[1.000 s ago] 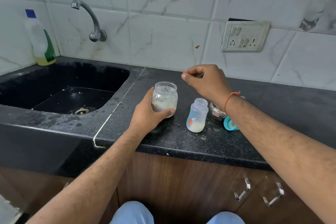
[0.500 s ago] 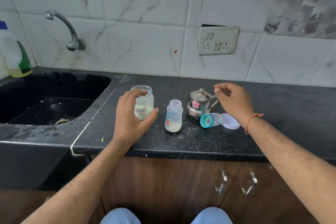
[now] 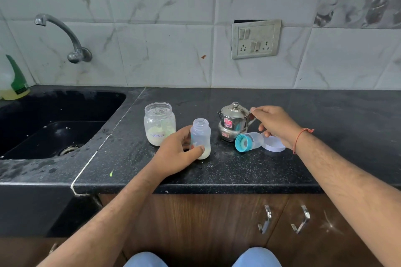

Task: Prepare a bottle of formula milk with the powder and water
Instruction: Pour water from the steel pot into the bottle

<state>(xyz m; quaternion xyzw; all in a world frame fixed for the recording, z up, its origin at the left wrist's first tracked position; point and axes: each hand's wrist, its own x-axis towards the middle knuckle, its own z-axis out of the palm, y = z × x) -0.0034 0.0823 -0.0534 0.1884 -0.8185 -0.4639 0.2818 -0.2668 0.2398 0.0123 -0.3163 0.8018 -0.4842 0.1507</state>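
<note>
Two hands are engaged: the open bottle (image 3: 200,137), powder at its bottom, is gripped by the left hand (image 3: 178,154) mid-countertop (image 3: 282,171), near the front edge; the steel kettle (image 3: 233,124) handle is pinched by the right hand (image 3: 276,125). Powder step judged done, formula jar (image 3: 159,123) set aside. Water pour judged next; a steadied bottle and careful tilt are needed.
</note>
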